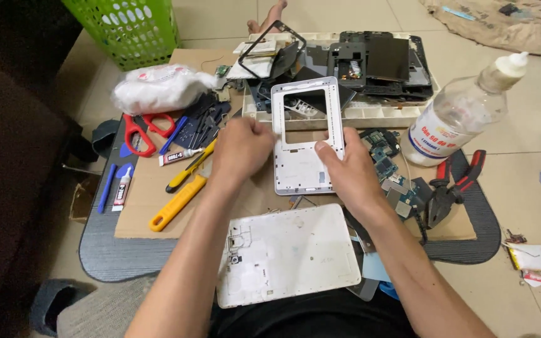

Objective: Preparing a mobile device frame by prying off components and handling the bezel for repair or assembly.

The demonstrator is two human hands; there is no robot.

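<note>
White tablet mid-frame [307, 134], held upright at centre of the frame.
Rectangular white plastic frame with rounded corners; large open window in the upper half, solid panel below. Tilted slightly, long axis vertical. Right hand [345, 168] grips its right edge, thumb on the front face; left hand [240, 149] is closed at its left edge. It sits just above a white back cover [295, 250] lying flat at lower centre.
</note>
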